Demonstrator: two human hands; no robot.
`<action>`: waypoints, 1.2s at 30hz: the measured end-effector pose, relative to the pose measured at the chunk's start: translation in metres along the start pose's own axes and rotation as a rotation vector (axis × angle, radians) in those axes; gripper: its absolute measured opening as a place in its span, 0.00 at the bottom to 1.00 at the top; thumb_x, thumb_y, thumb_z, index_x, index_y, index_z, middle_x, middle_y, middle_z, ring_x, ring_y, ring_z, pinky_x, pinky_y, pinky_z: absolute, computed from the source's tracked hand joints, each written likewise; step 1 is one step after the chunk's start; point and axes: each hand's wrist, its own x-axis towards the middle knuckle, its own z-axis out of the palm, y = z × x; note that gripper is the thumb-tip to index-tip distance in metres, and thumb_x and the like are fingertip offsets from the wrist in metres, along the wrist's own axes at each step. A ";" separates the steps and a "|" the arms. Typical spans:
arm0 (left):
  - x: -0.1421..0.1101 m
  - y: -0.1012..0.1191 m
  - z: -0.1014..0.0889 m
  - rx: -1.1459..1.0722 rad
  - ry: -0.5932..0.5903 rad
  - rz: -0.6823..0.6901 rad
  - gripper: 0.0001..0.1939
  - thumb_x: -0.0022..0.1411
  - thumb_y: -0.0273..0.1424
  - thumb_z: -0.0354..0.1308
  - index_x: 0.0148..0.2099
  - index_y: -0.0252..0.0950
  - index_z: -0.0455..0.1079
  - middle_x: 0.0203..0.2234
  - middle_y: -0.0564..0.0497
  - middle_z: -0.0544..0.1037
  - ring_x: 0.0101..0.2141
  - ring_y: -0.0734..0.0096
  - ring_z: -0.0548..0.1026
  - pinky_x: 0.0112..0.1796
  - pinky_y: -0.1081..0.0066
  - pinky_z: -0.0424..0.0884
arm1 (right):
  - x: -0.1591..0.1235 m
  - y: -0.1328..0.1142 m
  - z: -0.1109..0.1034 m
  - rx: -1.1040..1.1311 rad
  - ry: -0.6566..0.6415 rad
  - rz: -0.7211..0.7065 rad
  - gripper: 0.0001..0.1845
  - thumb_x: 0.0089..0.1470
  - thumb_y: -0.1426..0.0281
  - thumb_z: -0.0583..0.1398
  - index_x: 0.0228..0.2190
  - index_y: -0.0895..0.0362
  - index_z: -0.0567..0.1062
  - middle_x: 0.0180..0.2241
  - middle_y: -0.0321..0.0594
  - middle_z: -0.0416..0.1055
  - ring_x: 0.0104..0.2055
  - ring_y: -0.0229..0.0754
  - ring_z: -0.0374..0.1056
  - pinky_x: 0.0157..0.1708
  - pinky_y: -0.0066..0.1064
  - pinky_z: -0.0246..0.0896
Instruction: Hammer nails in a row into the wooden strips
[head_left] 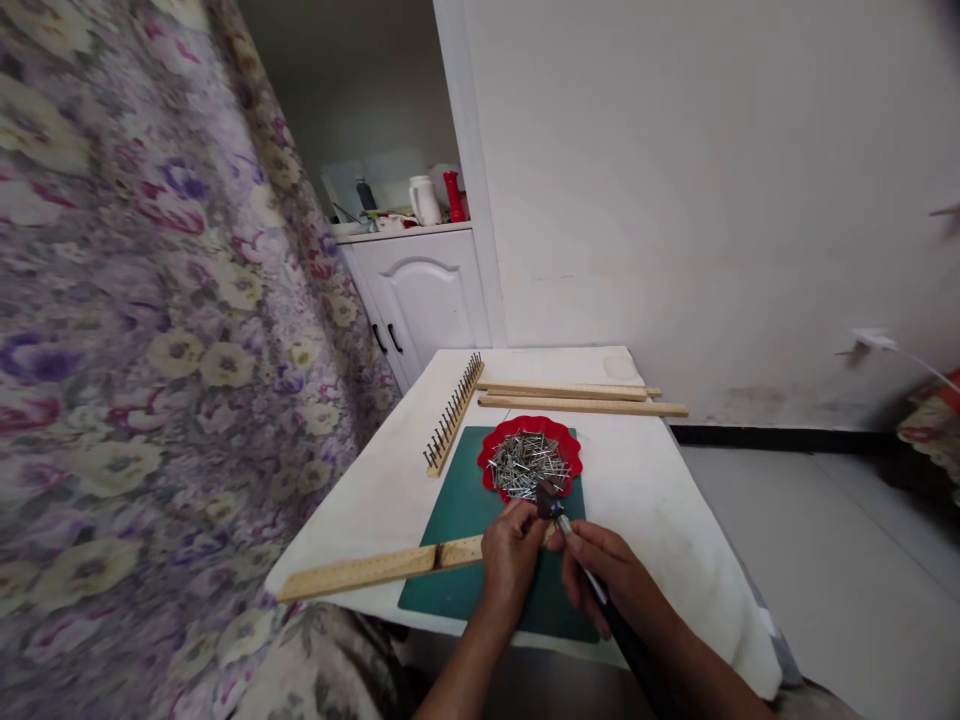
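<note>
Wooden strip (367, 571), pale, dotted, dark-banded

– See any red?
– Yes, on the dish (575, 462), with silver on the nails (529, 462).
– Green?
– On the mat (463, 500); tan with a dark band on the wooden strip (360, 573).
– Any pattern?
– Purple, pink and cream flowers on the curtain (187, 320).

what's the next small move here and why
I'd probably ease the left hand slightly back from the hammer before any tap: the right hand grips its handle, and its head sits right by the left fingertips, at the wooden strip's near-right end. Whether they pinch a nail is too small to tell.
</note>
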 end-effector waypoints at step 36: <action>0.008 -0.005 -0.027 0.021 -0.001 0.083 0.07 0.59 0.26 0.52 0.35 0.36 0.71 0.30 0.51 0.73 0.32 0.70 0.71 0.34 0.73 0.65 | -0.002 -0.010 -0.009 0.010 0.079 -0.056 0.17 0.54 0.56 0.56 0.35 0.59 0.66 0.16 0.30 0.69 0.07 0.28 0.55 0.06 0.18 0.41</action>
